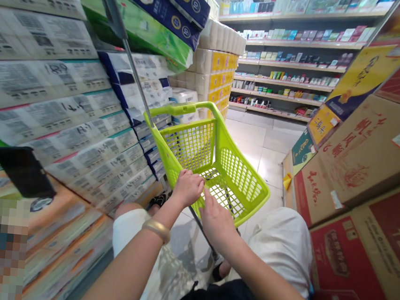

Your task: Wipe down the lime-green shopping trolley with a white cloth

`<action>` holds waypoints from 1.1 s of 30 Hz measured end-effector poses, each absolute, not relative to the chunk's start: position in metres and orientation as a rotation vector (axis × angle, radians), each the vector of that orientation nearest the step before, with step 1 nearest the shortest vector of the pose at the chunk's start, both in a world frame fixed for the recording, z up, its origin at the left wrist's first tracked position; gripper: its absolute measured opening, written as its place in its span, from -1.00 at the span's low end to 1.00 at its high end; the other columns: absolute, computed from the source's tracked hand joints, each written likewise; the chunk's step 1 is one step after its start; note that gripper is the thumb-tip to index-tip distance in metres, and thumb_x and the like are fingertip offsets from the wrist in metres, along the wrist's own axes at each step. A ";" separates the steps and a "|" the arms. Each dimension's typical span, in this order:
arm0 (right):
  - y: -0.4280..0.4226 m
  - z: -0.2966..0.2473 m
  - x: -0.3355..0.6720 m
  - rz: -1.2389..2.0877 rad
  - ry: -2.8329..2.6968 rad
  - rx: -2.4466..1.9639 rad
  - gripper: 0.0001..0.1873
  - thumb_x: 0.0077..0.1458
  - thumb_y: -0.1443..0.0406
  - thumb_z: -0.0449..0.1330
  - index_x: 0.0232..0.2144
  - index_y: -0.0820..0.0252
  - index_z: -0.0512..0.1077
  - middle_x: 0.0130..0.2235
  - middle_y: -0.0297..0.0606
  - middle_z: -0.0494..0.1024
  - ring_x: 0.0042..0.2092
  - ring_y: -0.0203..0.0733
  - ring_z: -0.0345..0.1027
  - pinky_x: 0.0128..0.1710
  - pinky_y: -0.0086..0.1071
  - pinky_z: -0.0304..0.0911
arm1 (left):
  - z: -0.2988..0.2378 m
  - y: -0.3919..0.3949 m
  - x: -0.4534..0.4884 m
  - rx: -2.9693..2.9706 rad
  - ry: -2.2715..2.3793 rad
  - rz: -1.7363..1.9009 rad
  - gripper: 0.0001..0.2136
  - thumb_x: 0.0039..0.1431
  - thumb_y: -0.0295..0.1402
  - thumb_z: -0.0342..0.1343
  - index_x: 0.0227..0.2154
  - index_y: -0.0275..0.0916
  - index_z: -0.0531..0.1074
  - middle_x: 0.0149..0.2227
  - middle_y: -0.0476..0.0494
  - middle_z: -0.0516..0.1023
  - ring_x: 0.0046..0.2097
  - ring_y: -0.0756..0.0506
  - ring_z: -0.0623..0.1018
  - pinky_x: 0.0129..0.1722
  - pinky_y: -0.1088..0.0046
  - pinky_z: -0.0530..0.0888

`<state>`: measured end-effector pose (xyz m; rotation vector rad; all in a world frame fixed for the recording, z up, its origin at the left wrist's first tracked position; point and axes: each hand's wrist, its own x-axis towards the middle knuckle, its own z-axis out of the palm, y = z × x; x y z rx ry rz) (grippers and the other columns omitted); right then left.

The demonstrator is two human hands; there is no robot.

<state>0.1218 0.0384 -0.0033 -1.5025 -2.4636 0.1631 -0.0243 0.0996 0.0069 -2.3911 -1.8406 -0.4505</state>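
A lime-green plastic shopping basket [240, 172] stands on the floor in front of me, tilted, with a metal pull handle [136, 75] slanting up to the left. My left hand [187, 186], a gold bangle on its wrist, is closed over the basket's near rim. My right hand [216, 220] rests just to the right of it at the same rim, one finger pointing up against the mesh. The basket's inside looks empty. My knees in light trousers show below the hands.
Stacked packs of tissue and toilet paper [65, 109] wall the left side. Cardboard cartons [361, 161] with red print stack up on the right. A tiled aisle [264, 142] runs ahead to shelves of small goods [286, 59].
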 end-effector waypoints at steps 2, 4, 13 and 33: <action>0.046 0.001 0.115 0.197 -2.464 -1.503 -0.41 0.27 0.28 0.02 0.29 0.32 0.03 0.02 0.05 0.49 -0.19 -0.06 0.50 -0.29 -0.28 0.38 | 0.007 0.100 -0.025 -2.400 -1.832 -0.460 -0.68 0.27 -0.35 -0.15 -0.42 -0.18 0.52 -0.34 -0.11 0.62 -0.27 -0.14 0.42 -0.08 0.17 0.21; 0.045 0.001 0.118 0.191 -2.456 -1.465 -0.43 0.27 0.27 0.01 0.27 0.34 0.07 0.04 0.07 0.48 -0.15 -0.03 0.49 -0.24 -0.25 0.39 | 0.007 0.100 -0.026 -2.405 -1.830 -0.474 -0.68 0.27 -0.35 -0.14 -0.42 -0.17 0.52 -0.34 -0.10 0.62 -0.27 -0.13 0.42 -0.07 0.18 0.21; 0.018 -0.012 0.142 0.193 -2.393 -1.392 -0.46 0.02 0.48 0.02 0.10 0.41 0.26 -0.07 0.05 0.47 -0.04 0.03 0.35 0.01 -0.09 0.29 | 0.006 0.099 -0.021 -2.411 -1.867 -0.525 -0.68 0.27 -0.36 -0.15 -0.40 -0.14 0.53 -0.34 -0.08 0.62 -0.26 -0.15 0.41 -0.04 0.15 0.20; 0.029 0.004 0.157 1.060 -1.575 -0.946 -0.58 0.24 0.28 -0.06 0.14 0.17 0.18 -0.03 -0.15 0.42 -0.16 -0.21 0.38 -0.18 -0.37 0.36 | 0.008 0.097 -0.019 -2.414 -1.855 -0.580 -0.68 0.25 -0.35 -0.14 -0.44 -0.16 0.52 -0.35 -0.09 0.61 -0.27 -0.14 0.41 -0.04 0.15 0.22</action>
